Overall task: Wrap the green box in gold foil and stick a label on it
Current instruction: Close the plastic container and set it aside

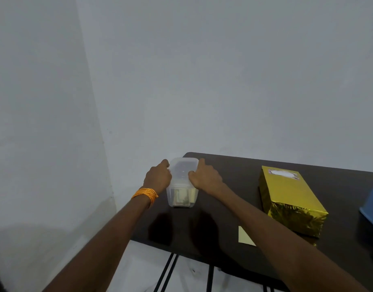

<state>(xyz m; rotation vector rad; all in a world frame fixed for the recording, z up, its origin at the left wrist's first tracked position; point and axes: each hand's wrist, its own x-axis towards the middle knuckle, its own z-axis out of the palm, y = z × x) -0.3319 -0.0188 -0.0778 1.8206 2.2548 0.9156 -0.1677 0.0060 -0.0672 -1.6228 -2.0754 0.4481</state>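
Both sides of a clear tub [182, 186] gripped.
Left hand [158, 175] and right hand [204, 178] curl round it, lower centre.

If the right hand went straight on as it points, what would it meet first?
Likely the wall: the right hand, gripping the clear container, points past the table edge; depth unclear.

- No word, brand, number or sign can be read anywhere.
- The white label [283, 174] sits at the 12 o'clock end of the gold-wrapped box [291, 201]. It has a patterned border, and its middle is too blurred to make out.
- The pale yellow slip [244, 236], at 7 o'clock of that box, shows a plain face.
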